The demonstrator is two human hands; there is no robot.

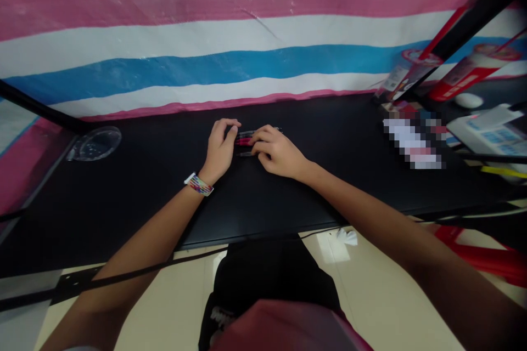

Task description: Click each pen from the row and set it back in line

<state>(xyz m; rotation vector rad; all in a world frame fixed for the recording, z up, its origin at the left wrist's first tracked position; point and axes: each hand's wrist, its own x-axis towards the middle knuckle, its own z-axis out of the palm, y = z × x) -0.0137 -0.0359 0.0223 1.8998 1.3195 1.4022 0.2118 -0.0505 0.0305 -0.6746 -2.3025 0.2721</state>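
Several slim pens lie side by side on the black table [164, 175], between my two hands. Among them are a pink-red pen [244, 142] and a dark pen [246, 154] nearest me. My left hand [220, 149], with a patterned band at the wrist, is at the pens' left ends. Its thumb and fingers are apart with nothing between them. From the right, my right hand [280, 152] reaches over the pens, its bent fingers closed around the nearest dark pen. That hand covers the right parts of most pens.
A clear round plastic lid [97, 143] lies at left. On the right stand a clear cup [407, 74] with a red straw, a red cup [469, 74], a white box [489, 131] and a blurred-out packet [414, 142]. Black frame poles and a striped sheet [206, 74] edge the table.
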